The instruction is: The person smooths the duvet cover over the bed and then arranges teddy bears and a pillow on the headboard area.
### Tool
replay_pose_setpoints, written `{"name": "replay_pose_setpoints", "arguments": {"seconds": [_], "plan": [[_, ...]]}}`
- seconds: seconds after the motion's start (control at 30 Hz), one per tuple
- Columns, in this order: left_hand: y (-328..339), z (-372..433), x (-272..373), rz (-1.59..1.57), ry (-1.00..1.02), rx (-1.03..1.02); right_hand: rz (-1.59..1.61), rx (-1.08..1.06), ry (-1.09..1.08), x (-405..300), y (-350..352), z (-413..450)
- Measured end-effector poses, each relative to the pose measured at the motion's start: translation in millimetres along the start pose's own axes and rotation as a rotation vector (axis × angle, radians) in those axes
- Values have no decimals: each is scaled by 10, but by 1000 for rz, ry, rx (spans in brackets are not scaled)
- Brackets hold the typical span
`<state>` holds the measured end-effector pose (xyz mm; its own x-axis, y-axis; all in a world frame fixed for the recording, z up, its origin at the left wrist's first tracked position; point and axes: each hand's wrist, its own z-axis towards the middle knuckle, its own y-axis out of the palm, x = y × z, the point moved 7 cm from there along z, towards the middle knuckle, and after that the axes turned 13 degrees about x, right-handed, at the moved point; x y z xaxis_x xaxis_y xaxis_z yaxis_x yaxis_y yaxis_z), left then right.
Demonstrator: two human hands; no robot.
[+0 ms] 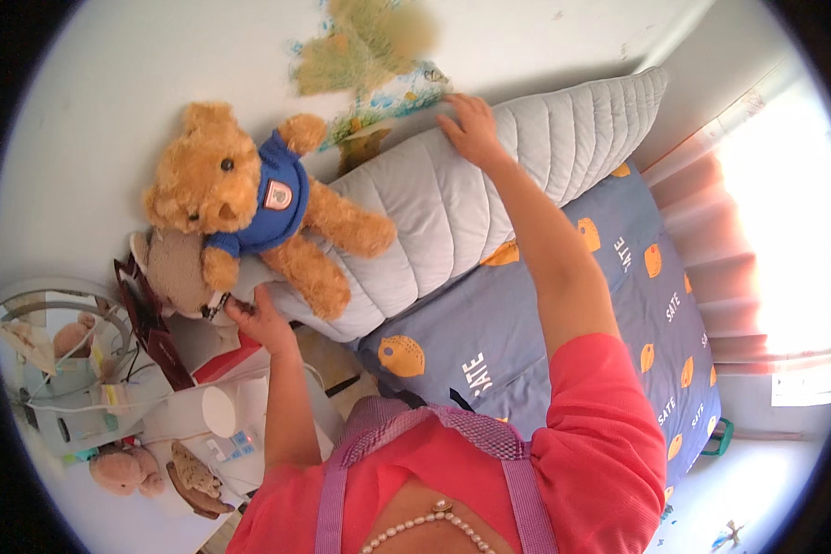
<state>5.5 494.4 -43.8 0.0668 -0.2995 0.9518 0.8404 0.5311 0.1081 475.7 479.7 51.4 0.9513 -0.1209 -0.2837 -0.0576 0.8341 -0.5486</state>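
Note:
A long grey quilted bed cushion (415,201) leans along the wall at the head of the bed. My right hand (472,131) lies over its upper edge, fingers apart. My left hand (266,322) is at the cushion's lower left end, beside a grey-brown plush toy (176,266); whether its fingers grip anything is unclear. A tan teddy bear (208,176) in a blue sweater (277,201) lies across the cushion's left part, partly covering the plush toy. The bear's legs extend over the quilting towards the right.
A dark blue lemon-print bedsheet (450,353) covers the bed. On the left, a cluttered white table (173,415) holds a white cup (219,410), a pink plush toy (126,471) and a round mirror (62,346). Pink curtains (699,277) hang by the bright window at right.

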Motion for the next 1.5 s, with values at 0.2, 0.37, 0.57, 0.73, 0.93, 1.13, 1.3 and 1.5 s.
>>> {"name": "replay_pose_setpoints", "arguments": {"seconds": [0.2,0.37,0.57,0.73,0.93,1.13,1.3,1.5], "plan": [[118,65,384,222,-14,-236,-321,519,855,1368,-734,-372],[107,121,351,323,36,-254,476,266,1310,1800,-113,-647],[81,211,257,267,59,-331,868,533,1280,1714,-75,-362],[211,114,250,261,76,-373,226,520,1127,2189,-196,-375],[10,229,154,208,-12,-398,549,410,1233,1573,-328,-40],[-83,147,-32,112,-65,-301,-198,0,159,791,21,228],[-13,150,-39,121,15,-250,-359,149,-8,659,40,-103],[-33,163,119,88,3,-224,-78,-234,-341,-912,142,-295]]}}
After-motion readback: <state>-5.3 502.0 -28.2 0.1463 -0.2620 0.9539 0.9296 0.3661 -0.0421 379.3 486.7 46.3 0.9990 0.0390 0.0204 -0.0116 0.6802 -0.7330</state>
